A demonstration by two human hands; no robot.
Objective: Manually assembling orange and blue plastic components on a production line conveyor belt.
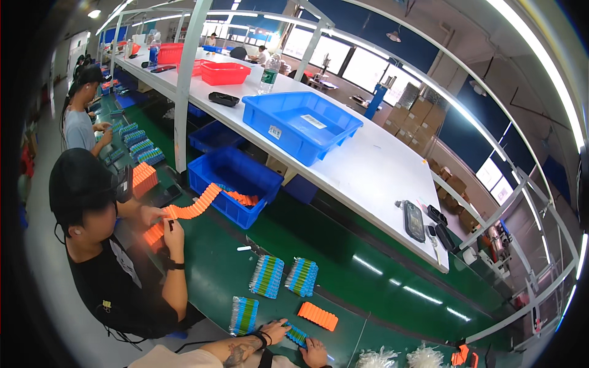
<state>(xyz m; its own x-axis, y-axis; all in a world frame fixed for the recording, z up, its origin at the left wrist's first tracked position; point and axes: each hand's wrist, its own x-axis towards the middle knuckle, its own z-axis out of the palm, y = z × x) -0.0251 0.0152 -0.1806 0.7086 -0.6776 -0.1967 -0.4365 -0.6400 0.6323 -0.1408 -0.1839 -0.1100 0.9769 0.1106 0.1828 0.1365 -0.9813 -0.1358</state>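
At the bottom edge, my left hand (pixel 275 332) and my right hand (pixel 315 354) both grip a short row of blue foam darts (pixel 297 335) lying on the green belt (pixel 380 288). The left hand holds its near-left end and the right hand its right end. An orange ribbed strip (pixel 318 316) lies just beyond the hands. Three more packs of blue-and-green darts rest nearby: one at my left (pixel 244 314) and two farther out (pixel 267 276) (pixel 302 276).
A co-worker (pixel 98 245) on the left pulls a long orange strip (pixel 196 205) out of a blue bin (pixel 236 178). The white shelf (pixel 368 165) carries a blue tray (pixel 300 119), red bins (pixel 224 72), a bottle (pixel 269 72) and a phone (pixel 414 221). White fluffy bundles (pixel 380 357) lie at the lower right.
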